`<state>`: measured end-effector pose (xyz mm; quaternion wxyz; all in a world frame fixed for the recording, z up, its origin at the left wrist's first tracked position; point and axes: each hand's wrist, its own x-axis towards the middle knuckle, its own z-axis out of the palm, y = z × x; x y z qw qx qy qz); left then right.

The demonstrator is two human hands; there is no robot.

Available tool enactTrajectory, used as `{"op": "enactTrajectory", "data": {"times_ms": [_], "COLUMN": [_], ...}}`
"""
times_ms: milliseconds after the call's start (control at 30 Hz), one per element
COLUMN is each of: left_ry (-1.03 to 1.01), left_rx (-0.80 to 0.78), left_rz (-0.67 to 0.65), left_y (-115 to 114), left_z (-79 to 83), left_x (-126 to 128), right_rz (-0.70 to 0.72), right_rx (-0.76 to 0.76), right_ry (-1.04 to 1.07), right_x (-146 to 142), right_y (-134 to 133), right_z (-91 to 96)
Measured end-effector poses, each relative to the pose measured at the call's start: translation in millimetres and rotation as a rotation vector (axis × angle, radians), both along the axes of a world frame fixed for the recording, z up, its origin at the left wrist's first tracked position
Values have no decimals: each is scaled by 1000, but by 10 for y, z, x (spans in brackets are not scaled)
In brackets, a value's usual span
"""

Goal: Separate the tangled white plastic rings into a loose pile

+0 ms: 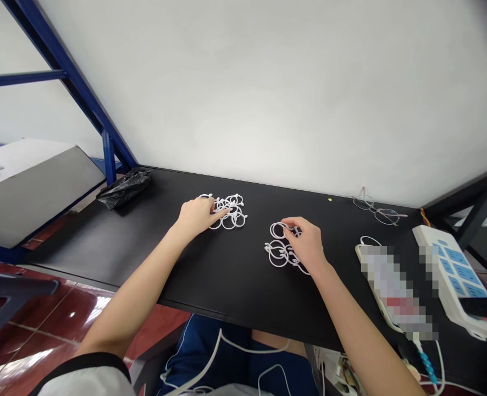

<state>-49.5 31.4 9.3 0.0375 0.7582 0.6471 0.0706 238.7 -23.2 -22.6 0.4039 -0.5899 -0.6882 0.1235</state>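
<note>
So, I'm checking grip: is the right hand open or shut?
Shut: the right hand pinches a white ring between thumb and finger.

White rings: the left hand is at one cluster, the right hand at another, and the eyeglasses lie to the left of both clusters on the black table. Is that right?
Not quite: the head view shows the eyeglasses to the right of both clusters. The left hand is at one cluster, the right hand at another, on the black table.
</note>
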Motion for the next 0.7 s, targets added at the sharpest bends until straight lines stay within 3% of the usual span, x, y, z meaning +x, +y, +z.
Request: {"op": "enactTrajectory", "data": {"times_ms": [300, 533, 700], "left_ry": [-124, -312, -454], "left_rx": [28, 139, 148], "left_rz": [-90, -355, -546], "left_y": [-36, -179, -331], "left_z": [26, -63, -179], "left_x": [56, 262, 461], "right_rz": [-22, -41, 81], "right_rx": [-18, 63, 60], "right_ry": [13, 115, 224], "right_x": [-7, -53, -155], "right_y": [-2, -38, -76], "right_z": [9, 73, 75]}}
